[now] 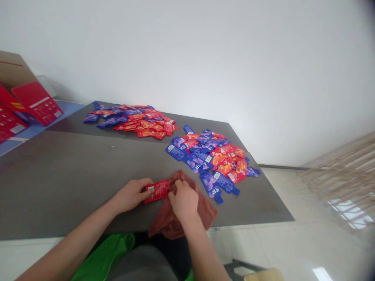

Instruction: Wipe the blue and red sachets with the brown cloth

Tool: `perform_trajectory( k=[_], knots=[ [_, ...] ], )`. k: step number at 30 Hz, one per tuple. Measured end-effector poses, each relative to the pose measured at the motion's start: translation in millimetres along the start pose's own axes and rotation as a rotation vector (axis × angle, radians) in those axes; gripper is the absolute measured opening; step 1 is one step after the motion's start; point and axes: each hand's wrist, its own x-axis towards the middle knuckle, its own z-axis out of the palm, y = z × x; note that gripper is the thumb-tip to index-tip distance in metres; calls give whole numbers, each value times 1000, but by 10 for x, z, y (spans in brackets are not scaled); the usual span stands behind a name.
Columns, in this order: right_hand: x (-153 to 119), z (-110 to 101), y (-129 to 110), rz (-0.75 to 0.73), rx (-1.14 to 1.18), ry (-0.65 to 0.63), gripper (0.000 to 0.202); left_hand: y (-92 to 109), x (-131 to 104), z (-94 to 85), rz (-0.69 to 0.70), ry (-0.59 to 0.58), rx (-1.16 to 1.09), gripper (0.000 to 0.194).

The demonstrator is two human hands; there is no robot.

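A red packet [159, 190] lies flat near the table's front edge, its left end pinched between the thumb and fingers of my left hand [133, 195]. Bunched in my right hand [184, 199] is a brown cloth [206, 210], which covers the packet's right end and hangs over the table edge. Right of the cloth is a pile of red and blue packets [216, 156]. A second pile of red and purple packets [137, 120] sits farther back on the left.
The grey table [73, 168] runs up to a white wall. Red boxes [41, 102] and an open carton stand at the far left. On the right, wooden slats [345, 171] rise beside the table, and a stool [263, 275] is below the front edge.
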Motion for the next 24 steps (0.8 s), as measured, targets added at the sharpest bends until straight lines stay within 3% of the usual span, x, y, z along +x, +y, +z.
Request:
perform_trajectory(
  k=[2, 4, 7, 10, 13, 17, 20, 24],
  knots=[
    [64, -65, 152, 63, -33, 19, 13, 11, -11, -12, -11, -9, -7, 25],
    [43, -126, 154, 63, -31, 56, 12, 9, -17, -16, -9, -9, -10, 24],
    [-95, -116, -110, -81, 33, 96, 10, -8, -11, -6, 31, 4, -28, 25],
    [-141, -17, -319, -220, 68, 29, 10, -17, 3, 8, 59, 19, -44, 24],
    [13, -7, -149, -75, 7, -24, 11, -3, 1, 7, 28, 19, 3, 25],
    [201, -216, 208, 115, -58, 29, 15, 23, -24, -9, -3, 7, 26, 29],
    [94, -297, 66, -14, 21, 100, 11, 18, -25, -5, 2, 17, 11, 30],
    [-60, -106, -312, -233, 126, 43, 9, 2, 1, 16, 30, 14, -60, 29]
  ],
)
